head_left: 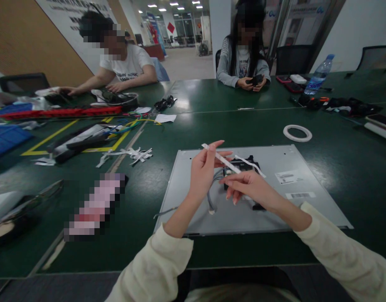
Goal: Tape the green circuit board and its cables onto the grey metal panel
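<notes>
I count two hands from where I stand, a left hand (201, 172) and a right hand (254, 188), and two strips (226, 161) beside them. One panel (290, 214), bearing two labels (286, 177). One ring (298, 139), one bottle (320, 75). Two people (128, 63) sit across from them, with at least three chairs (293, 58) about. The scraps (141, 155) are too tangled to count.

The lower end of a narrow white strip (222, 158) is concealed by a bare right hand (251, 186). A boxy black electronic module (242, 166) is partly covered by the same hand. Print on a white rectangular paper label (286, 177) is too small to be read. A pink-screened, dark-edged phone (97, 201) is blurred by pixels; a blue plastic tray (7, 139) is cropped at left.
</notes>
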The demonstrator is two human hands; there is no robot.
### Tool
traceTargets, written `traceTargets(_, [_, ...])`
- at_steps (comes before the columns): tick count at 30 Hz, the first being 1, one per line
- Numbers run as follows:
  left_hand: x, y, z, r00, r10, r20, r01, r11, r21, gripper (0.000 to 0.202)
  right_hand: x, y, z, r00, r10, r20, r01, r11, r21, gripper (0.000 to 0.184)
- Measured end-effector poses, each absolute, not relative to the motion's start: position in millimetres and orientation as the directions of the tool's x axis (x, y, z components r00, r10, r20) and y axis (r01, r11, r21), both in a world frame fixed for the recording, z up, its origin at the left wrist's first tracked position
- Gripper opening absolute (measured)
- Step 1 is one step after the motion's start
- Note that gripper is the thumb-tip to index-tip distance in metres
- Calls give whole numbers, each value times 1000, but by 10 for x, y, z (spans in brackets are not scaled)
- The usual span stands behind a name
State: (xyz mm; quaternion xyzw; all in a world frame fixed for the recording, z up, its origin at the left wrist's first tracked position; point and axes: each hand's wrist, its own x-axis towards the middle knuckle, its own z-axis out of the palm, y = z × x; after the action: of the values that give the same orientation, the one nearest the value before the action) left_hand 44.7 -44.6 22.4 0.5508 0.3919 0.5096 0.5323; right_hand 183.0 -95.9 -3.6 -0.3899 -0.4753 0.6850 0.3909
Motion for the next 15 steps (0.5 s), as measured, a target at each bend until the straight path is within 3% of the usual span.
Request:
traceTargets(6, [391, -387, 225, 178, 977, 116, -131, -93, 987, 44, 1807, -1009, -83, -447, 886, -121, -133, -200, -971, 31])
traceTargets(15, [413, -385, 195, 198, 967, 161, -100, -144, 985, 38, 1993, -933, 30, -230, 972, -53, 87, -34, -996, 41])
